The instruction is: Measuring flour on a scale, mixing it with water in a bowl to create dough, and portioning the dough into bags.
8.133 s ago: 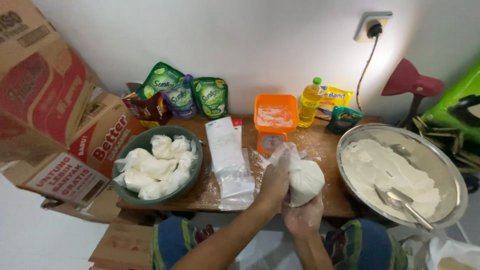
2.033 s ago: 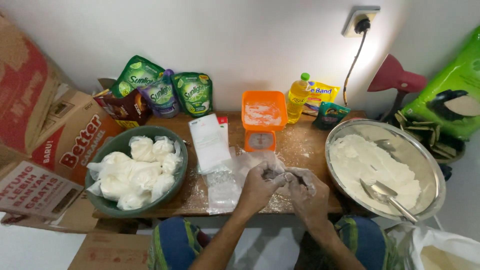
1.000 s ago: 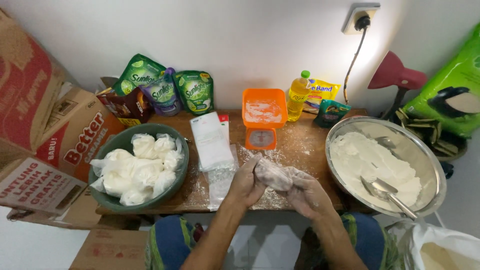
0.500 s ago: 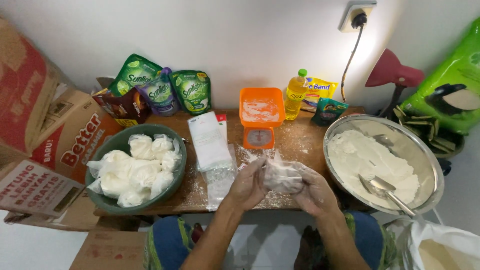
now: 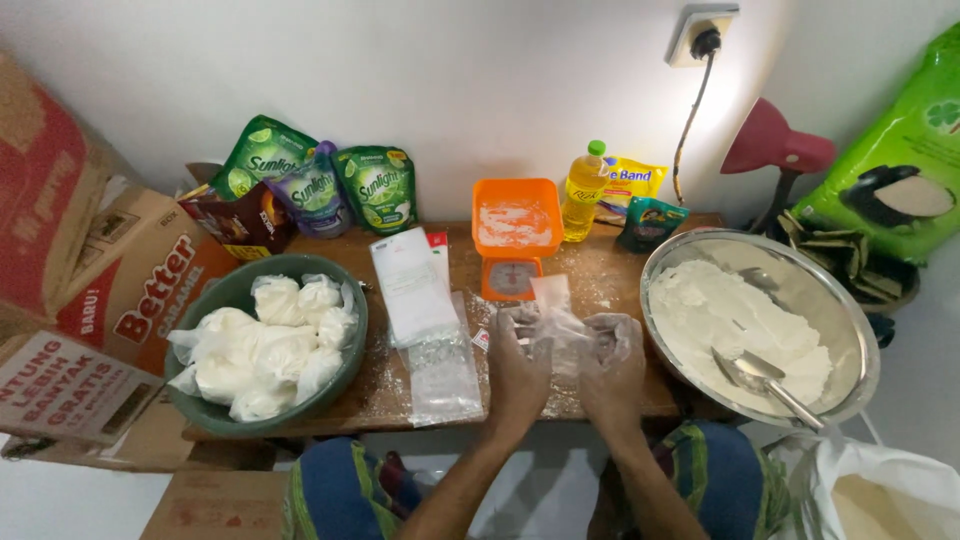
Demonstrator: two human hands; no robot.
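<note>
Both hands meet over the wooden desk (image 5: 620, 280): the left hand (image 5: 518, 365) and right hand (image 5: 612, 362) pinch a clear plastic bag (image 5: 553, 305) between them, just in front of the orange scale (image 5: 515, 235). A green bowl (image 5: 240, 290) of filled white bags sits left; a steel bowl (image 5: 860, 330) of white flour with a scoop (image 5: 760, 378) sits right

White wall (image 5: 480, 70) with a socket (image 5: 703, 30) — wooden table (image 5: 330, 250), red lamp (image 5: 775, 140) lit beside it.

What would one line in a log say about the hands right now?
left hand: holds clear plastic bag | right hand: same bag | left: green bowl | right: metal bowl
</note>
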